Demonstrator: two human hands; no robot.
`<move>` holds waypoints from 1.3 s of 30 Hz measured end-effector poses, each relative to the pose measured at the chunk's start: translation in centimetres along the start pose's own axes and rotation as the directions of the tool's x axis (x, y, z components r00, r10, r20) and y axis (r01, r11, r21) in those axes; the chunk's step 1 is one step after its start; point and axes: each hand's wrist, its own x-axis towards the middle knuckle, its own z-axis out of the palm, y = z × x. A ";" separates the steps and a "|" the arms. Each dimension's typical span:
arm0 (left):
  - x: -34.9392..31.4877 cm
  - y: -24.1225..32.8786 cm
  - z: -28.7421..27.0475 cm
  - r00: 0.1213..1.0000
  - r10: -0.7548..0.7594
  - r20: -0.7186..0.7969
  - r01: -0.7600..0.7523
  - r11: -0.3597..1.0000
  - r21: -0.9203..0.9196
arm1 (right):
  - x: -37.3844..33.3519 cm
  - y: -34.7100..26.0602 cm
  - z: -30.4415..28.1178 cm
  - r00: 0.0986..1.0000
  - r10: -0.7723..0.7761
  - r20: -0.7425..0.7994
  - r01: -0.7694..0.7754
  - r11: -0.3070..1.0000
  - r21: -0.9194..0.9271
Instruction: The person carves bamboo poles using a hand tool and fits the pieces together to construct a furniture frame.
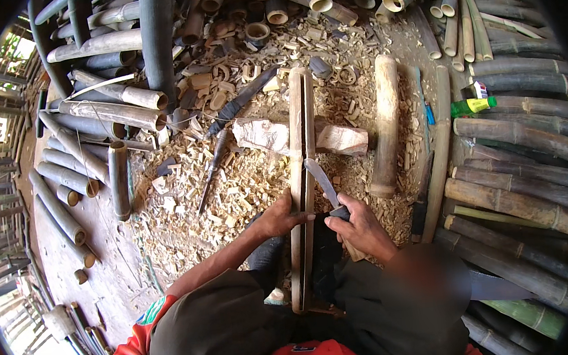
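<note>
A long, narrow bamboo length (pixel 297 196) with a dark lengthwise slit stands out from between my knees, its far part resting across a pale chopped wood block (pixel 261 136). My left hand (pixel 279 216) grips it from the left side, thumb laid over the top. In my right hand (pixel 361 230), closed around the handle, is a knife (pixel 322 181) with a curved grey blade. The blade slants up and left, its tip at the bamboo's right edge near the slit. Whether the edge is cutting into the bamboo, I cannot tell.
Shavings (pixel 245 187) cover the floor around the block. A thick bamboo tube (pixel 385 123) lies right of it; two dark blades, one a machete (pixel 241 101), lie left. Bamboo poles (pixel 517 136) are stacked at right, near a green bottle (pixel 475 106). More tubes (pixel 119 180) lie left.
</note>
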 end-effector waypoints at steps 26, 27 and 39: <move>0.7 0.7 0.5 0.996 0.043 0.080 -0.057 0.981 0.184 | 1.5 1.2 3.4 0.990 0.043 -0.132 -0.007 0.964 0.264; 0.4 -0.2 0.4 0.998 -0.046 0.035 0.039 0.983 0.182 | 1.6 1.6 3.8 0.991 -0.002 -0.136 0.027 0.983 0.180; 0.5 -1.7 1.9 0.998 -0.052 -0.023 0.056 0.983 0.174 | 6.2 -3.1 -2.4 0.973 0.210 0.092 -0.218 0.972 0.085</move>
